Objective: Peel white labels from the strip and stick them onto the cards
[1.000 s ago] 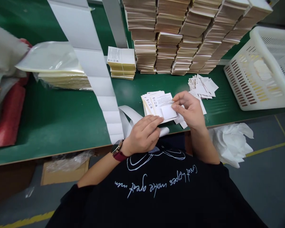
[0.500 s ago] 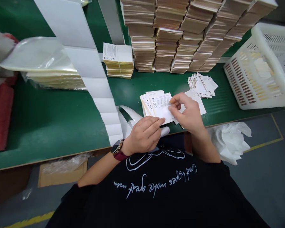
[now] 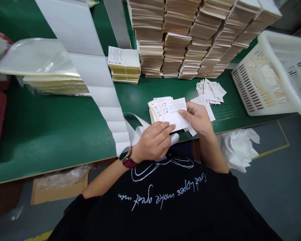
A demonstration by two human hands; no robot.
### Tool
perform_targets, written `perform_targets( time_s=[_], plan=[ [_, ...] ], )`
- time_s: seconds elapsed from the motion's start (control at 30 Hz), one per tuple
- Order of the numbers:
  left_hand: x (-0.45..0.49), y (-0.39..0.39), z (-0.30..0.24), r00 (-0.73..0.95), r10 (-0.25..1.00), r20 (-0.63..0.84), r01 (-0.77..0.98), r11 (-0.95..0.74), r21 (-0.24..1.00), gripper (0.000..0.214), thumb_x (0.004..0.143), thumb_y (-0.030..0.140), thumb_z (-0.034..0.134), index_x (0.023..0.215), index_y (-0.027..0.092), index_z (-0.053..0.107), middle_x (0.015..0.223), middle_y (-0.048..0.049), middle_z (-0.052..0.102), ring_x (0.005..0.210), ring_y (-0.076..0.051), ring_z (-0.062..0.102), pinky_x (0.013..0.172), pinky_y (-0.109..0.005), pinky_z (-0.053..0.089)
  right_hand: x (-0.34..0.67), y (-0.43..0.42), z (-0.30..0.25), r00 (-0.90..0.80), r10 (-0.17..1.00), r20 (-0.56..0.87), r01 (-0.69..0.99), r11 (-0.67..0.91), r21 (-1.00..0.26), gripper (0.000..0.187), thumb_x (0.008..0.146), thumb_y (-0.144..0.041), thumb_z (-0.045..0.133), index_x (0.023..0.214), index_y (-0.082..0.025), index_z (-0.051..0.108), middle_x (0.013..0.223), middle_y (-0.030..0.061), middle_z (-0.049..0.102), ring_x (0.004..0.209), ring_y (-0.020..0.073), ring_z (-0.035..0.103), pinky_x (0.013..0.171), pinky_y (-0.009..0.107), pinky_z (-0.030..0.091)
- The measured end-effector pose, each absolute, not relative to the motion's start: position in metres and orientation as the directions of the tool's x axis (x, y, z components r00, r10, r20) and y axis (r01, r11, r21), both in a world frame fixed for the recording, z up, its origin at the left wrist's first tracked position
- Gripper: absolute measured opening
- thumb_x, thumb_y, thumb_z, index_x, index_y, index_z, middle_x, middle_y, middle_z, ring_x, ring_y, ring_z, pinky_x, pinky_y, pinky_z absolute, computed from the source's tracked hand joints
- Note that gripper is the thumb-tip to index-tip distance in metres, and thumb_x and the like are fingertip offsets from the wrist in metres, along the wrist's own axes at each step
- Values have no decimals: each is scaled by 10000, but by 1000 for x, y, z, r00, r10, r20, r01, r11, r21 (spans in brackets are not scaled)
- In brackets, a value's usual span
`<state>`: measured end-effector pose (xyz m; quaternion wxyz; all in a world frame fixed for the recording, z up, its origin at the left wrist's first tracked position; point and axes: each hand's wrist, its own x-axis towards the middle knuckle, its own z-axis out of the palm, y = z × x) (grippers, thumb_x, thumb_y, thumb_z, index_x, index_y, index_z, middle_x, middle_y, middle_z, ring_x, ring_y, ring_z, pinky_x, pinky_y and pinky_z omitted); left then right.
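Observation:
My left hand (image 3: 153,142) lies on the near edge of a small stack of printed white cards (image 3: 172,110), its fingers pressing on them. My right hand (image 3: 197,118) holds the right side of the top card, with its fingers spread over the corner. A white paper strip (image 3: 137,129) curls beneath my left hand and runs up into a long strip of white label backing (image 3: 100,80). A wristwatch with a dark red strap (image 3: 125,154) sits on my left wrist. Part of the stack is hidden under my hands.
Tall rows of stacked cards (image 3: 180,40) stand at the back of the green workbench (image 3: 52,127). A banded stack (image 3: 124,65) and loose cards (image 3: 210,92) lie nearby. A white perforated basket (image 3: 266,80) stands right, a clear plastic bag (image 3: 32,57) left.
My right hand has moved from a pinch at the top card's edge to a flatter hold on its right side. The view has drifted, shifting the bench slightly left.

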<state>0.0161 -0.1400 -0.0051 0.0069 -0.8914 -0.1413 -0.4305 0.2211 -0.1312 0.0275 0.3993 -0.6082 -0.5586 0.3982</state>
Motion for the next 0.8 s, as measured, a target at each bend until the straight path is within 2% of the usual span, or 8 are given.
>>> perform_targets(
  time_s=[0.13,0.33,0.5,0.57,0.63,0.7,0.77,0.8],
  plan=[
    [15,-141,-6,600,264,755,273,-955,117,90,780,111,498,815,155,568,1143,-122,683,1068,-252,622,875,-416,549,220,-134,32,116,993,-5,501,-63,-863,259,777,-423,642,692,-201,540,614,-41,503,589,98,441,552,258,347],
    [14,-141,-8,601,248,760,283,-955,88,86,775,117,521,832,138,582,1101,-134,687,1053,-260,635,879,-414,553,223,-135,29,214,976,49,399,-41,-916,167,761,-353,645,730,-200,585,670,-25,596,633,116,528,592,278,431],
    [14,-142,-10,588,234,774,289,-955,69,90,768,120,531,838,154,575,1105,-140,679,1064,-262,619,867,-433,550,263,-139,13,433,878,206,388,24,-921,218,793,-392,621,892,-199,642,871,29,700,744,153,627,690,330,512],
    [13,-142,-10,556,220,802,285,-956,64,99,763,126,527,845,159,571,1094,-144,676,1052,-262,615,842,-436,553,273,-147,4,460,857,233,475,-16,-880,293,832,-418,551,989,-188,641,953,68,703,821,189,644,750,379,526],
    [10,-143,-10,516,201,833,282,-958,56,113,757,134,519,854,166,568,1075,-140,674,1025,-258,614,797,-422,559,274,-156,-5,406,887,222,673,-126,-729,358,857,-436,496,1051,-172,640,1002,107,693,921,242,632,823,443,510],
    [4,-144,-9,497,181,849,272,-961,45,121,755,150,520,864,172,568,1056,-135,672,1004,-252,614,755,-401,564,271,-164,-15,374,902,218,860,-249,-444,458,851,-492,503,1149,-161,614,1118,155,657,1054,313,579,901,517,457],
    [-2,-147,-10,505,160,848,247,-968,36,122,769,181,527,881,169,572,1035,-139,671,989,-255,617,720,-391,568,272,-169,-23,410,877,253,908,-366,-203,667,816,-598,522,1312,-153,502,1283,201,568,1172,375,493,960,574,388],
    [-5,-149,-11,513,150,845,228,-973,34,123,783,198,525,889,163,575,1018,-143,672,978,-258,621,705,-390,570,276,-169,-26,443,856,265,896,-418,-148,778,800,-651,510,1384,-145,418,1337,219,524,1205,391,462,978,591,361]
  ],
)
